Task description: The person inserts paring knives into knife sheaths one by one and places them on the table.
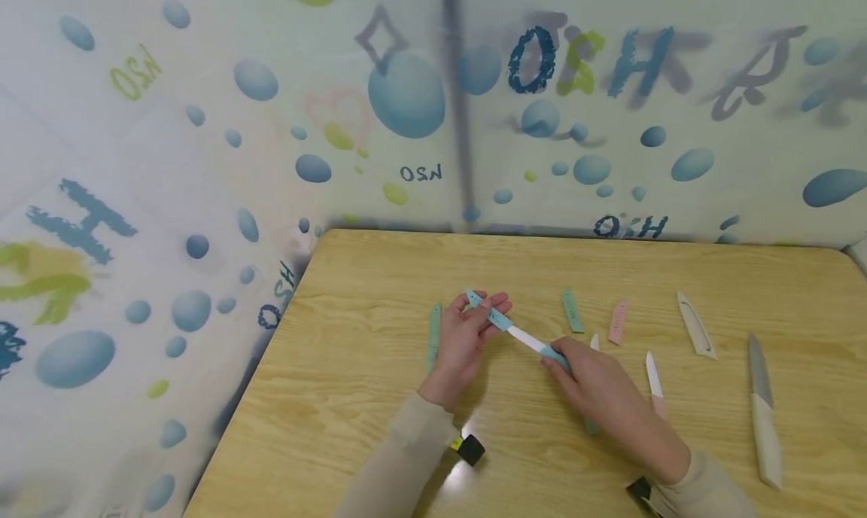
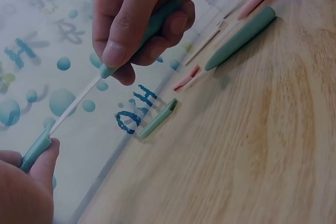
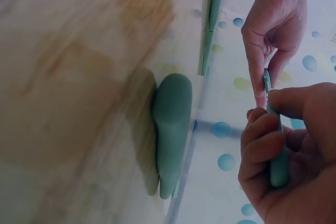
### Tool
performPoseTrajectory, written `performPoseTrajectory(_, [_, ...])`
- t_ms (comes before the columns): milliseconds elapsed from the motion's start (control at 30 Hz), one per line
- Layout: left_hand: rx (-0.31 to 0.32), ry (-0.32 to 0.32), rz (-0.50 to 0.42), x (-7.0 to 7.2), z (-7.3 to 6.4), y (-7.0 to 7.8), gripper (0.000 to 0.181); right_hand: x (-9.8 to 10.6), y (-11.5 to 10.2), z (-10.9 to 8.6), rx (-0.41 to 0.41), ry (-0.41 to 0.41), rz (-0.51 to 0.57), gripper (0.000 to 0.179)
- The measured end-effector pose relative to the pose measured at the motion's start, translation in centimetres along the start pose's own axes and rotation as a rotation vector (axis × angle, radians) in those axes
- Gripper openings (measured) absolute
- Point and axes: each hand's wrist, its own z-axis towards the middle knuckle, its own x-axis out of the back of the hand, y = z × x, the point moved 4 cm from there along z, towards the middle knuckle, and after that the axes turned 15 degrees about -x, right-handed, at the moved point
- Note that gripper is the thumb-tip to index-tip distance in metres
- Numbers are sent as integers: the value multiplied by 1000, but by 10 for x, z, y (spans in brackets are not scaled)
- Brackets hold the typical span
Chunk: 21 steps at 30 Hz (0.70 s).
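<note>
My left hand (image 1: pixel 463 341) pinches a light-blue blade sheath (image 1: pixel 500 319) between thumb and fingers. My right hand (image 1: pixel 599 375) grips the blue handle (image 2: pixel 160 19) of a small knife. The knife's white blade (image 1: pixel 524 339) runs from the handle into the mouth of the sheath, with much of its length still showing. Both hands hold the pair above the wooden table. Beneath my right hand lies a knife with a green handle (image 3: pixel 174 124), partly covered in the head view. Left of my left hand is another green knife or sheath (image 1: pixel 433 337).
Beyond the hands lie a green sheath (image 1: pixel 572 312), a pink sheath (image 1: pixel 618 322) and a white sheath (image 1: pixel 695 326). To the right are a pink-handled knife (image 1: pixel 654 382) and a large white-handled knife (image 1: pixel 765 420) with a bare blade. A patterned curtain (image 1: pixel 576 149) borders the table.
</note>
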Motion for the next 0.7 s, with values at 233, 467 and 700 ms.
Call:
performPoseTrajectory(233, [5, 7, -8, -6, -2, -4, 25, 0, -1, -1, 18, 10, 3, 10])
performPoseTrajectory(467, [3, 2, -26, -10, -3, -8, 20, -1, -5, -1, 42, 38, 7, 9])
performPoseTrajectory(700, [3, -11, -8, -14, -6, -10, 27, -3, -10, -1, 27, 44, -27, 10])
